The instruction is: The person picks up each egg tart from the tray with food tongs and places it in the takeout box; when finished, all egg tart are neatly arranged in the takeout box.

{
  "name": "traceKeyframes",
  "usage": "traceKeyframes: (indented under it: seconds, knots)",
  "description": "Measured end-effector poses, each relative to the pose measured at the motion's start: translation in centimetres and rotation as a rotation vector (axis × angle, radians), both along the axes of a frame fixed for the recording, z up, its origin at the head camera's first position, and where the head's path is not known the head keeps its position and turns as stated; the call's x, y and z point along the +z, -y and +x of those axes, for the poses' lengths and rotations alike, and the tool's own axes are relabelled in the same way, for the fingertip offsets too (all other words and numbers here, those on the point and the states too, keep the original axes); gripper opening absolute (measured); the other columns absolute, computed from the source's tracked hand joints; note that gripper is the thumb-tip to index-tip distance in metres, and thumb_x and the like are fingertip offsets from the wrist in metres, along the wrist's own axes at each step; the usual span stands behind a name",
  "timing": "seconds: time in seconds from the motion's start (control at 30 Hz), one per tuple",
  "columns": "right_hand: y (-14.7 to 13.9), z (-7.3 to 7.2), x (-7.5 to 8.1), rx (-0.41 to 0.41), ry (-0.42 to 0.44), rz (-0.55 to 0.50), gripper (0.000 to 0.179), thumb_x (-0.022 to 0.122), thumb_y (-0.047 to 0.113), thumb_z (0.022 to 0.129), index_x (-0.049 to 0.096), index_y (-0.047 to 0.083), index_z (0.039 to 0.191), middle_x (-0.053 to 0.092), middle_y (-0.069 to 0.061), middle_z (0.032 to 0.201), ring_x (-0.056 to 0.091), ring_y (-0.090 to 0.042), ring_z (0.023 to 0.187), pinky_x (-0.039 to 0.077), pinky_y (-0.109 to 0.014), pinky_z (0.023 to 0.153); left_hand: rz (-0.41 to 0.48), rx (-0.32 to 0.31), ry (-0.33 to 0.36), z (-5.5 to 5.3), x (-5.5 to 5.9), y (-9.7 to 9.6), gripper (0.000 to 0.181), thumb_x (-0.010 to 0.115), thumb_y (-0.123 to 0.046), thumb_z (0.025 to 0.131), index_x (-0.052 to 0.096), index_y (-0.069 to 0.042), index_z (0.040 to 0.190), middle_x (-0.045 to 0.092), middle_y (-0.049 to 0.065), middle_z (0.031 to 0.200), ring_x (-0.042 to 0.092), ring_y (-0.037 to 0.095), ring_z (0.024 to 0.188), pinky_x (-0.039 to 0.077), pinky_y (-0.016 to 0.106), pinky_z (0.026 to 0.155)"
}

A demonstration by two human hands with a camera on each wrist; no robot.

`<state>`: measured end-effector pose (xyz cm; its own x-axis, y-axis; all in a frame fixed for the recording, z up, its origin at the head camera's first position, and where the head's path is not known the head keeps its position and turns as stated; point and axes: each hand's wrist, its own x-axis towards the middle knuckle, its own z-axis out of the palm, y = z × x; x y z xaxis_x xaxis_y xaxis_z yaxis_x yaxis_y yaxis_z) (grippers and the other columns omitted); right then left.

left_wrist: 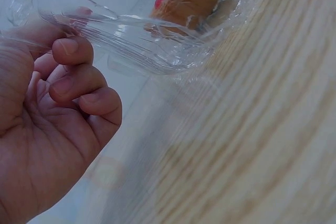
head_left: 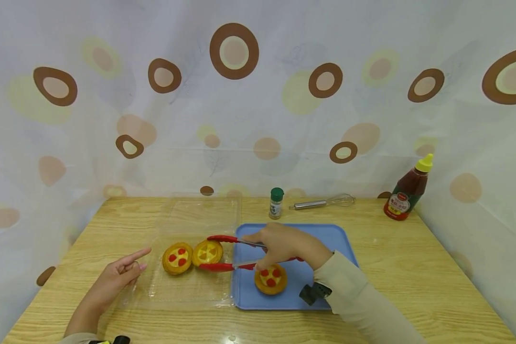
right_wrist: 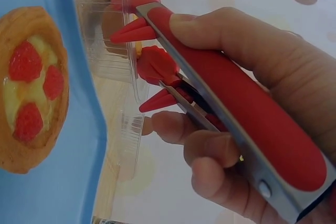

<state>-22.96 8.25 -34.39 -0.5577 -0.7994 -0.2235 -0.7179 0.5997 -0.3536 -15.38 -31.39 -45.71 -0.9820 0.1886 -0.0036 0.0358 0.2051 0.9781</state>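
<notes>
I see the right hand clasping tongs astride a yellow tart, the left hand pinching a clear box.

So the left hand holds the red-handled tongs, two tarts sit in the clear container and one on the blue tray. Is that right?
Not quite: the red-handled tongs are in the right hand, not the left hand, as the right wrist view shows. The rest stands: two tarts sit in the clear container and one tart on the blue tray.
</notes>
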Motion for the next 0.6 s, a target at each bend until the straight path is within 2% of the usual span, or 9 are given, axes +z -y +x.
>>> traceKeyframes:
  seconds: [0.33, 0.6]
  knots:
    - [0.51, -0.02, -0.1, -0.005, -0.015, 0.021, 0.069, 0.076, 0.03, 0.081, 0.047, 0.014, 0.141, 0.041, 0.005, 0.052, 0.035, -0.008, 0.046, 0.033, -0.02, 0.049, -0.007, 0.004, -0.002, 0.07, 0.1, -0.02, 0.053, 0.051, -0.017, 0.099, 0.032, 0.005, 0.144, 0.039, -0.006, 0.063, 0.027, 0.033, 0.058, 0.03, 0.04, 0.053]
    - [0.39, 0.19, -0.16, -0.057, 0.038, 0.014, 0.071, 0.078, 0.029, 0.079, 0.046, 0.015, 0.142, 0.035, 0.006, 0.051, 0.03, -0.009, 0.045, 0.028, -0.022, 0.048, -0.013, -0.003, 0.009, 0.05, 0.19, -0.14, 0.054, 0.051, -0.018, 0.099, 0.031, 0.005, 0.144, 0.039, -0.006, 0.063, 0.028, 0.033, 0.058, 0.034, 0.037, 0.054]
